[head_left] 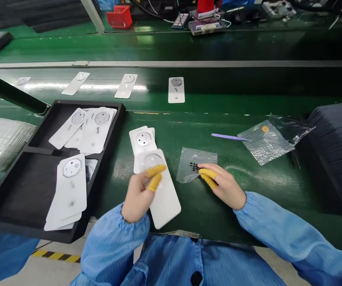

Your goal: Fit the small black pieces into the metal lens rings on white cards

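My left hand (pixel 141 192), with yellow finger cots on it, lies over a white phone back cover (pixel 166 202). Its thumb and finger are bent close together on the cover's upper part, somewhat blurred, and the hand seems to hold the cover. Behind it lie a few more white back covers (pixel 143 143) with round camera rings. My right hand (pixel 220 180), also in yellow cots, has its fingertips pressed together at the edge of several small black dots (pixel 193 166). These dots sit on a square of clear bubble wrap (pixel 185 174). Whatever the fingertips pinch is too small to make out.
At left, a black divided tray (pixel 12 198) bears several white covers. More covers (pixel 176 95) lie spaced along the green bench's back strip. Purple tweezers (pixel 227 137) touch another bubble wrap sheet (pixel 266 147). A dark stack (pixel 337 151) stands right; a blue sleeve (pixel 4 254) shows lower left.
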Demonstrator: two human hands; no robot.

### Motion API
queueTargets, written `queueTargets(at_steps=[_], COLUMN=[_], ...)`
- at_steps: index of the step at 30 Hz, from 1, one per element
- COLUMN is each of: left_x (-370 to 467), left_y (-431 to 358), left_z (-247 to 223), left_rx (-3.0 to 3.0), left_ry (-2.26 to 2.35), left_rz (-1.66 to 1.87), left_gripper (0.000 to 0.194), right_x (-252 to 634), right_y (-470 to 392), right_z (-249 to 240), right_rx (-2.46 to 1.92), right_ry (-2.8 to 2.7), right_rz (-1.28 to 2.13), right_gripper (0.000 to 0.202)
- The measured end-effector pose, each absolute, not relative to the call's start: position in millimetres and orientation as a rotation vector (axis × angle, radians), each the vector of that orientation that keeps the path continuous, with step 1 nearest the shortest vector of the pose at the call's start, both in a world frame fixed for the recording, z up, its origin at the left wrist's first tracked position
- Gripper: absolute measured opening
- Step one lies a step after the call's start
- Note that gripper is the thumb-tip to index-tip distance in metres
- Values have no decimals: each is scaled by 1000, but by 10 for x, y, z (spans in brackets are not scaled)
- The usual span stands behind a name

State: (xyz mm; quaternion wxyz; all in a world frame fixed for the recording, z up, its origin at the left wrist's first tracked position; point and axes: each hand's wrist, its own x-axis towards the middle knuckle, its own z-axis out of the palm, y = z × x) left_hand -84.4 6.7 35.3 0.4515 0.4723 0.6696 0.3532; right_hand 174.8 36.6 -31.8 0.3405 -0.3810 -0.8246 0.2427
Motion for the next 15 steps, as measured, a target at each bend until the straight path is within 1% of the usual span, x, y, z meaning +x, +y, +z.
queueTargets(at_steps=[3, 7, 9, 11, 15], left_x=[-634, -326, -205, -119, -42], left_y=[-12, 58, 97, 104, 44], left_z=[311, 201, 163, 140, 114], left_rx=[1212, 1016, 848, 753, 753], left_ry=[1597, 1291, 1139, 1125, 1167], left_rz=[640, 684, 729, 787, 838], left_gripper=[44, 49, 47, 45, 42], right_x=[1848, 2048, 2135, 2172, 2051], right_y=[307, 272, 294, 316, 277], right_z=[-104, 152, 237, 307, 359], right_rx=[-964, -854, -798, -829, -1033], right_ry=[-2093, -2252, -2383, -2419, -2170], right_rz=[555, 576, 637, 713, 702], right_gripper=[34, 45, 44, 42, 27])
